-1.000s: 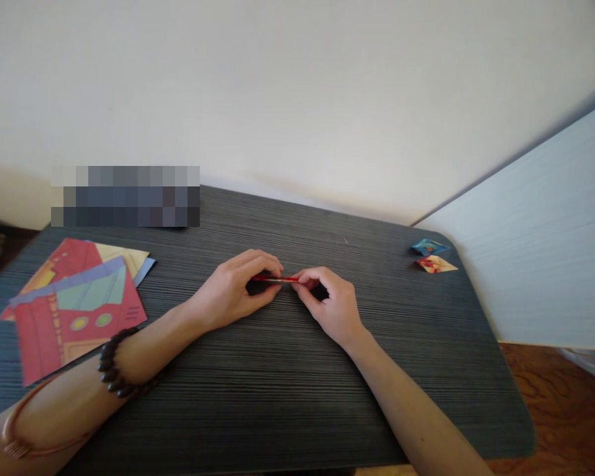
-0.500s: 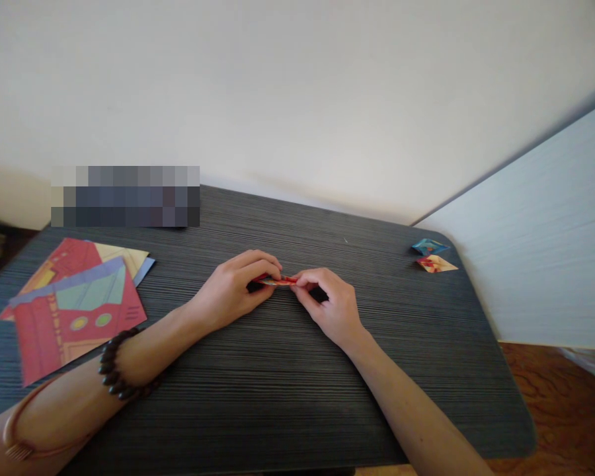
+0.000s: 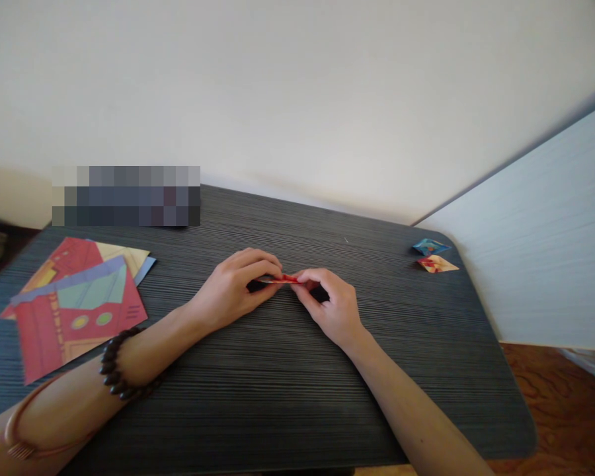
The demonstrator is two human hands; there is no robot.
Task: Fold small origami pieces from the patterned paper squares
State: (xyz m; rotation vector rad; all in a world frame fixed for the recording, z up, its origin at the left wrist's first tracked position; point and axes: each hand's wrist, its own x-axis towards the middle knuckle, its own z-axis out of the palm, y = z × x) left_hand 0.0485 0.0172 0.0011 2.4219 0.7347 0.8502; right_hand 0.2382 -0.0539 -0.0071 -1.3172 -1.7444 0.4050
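Observation:
At the middle of the dark striped table [image 3: 277,383], both my hands pinch a small folded piece of red paper [image 3: 283,279]. My left hand [image 3: 235,287] grips its left end with curled fingers. The right end is held between the closed fingertips of my right hand [image 3: 330,305]. Only a thin red strip of the paper shows between the hands. A dark bead bracelet and a thin bangle are on my left forearm.
A stack of coloured patterned paper sheets [image 3: 74,301] lies at the table's left. Two small folded paper pieces, one blue [image 3: 429,247] and one orange [image 3: 437,264], sit at the far right corner. A pale panel [image 3: 550,244] borders the table's right side.
The folded red paper between my fingers has shifted slightly as the fingertips worked it. Both hands stay in nearly the same place.

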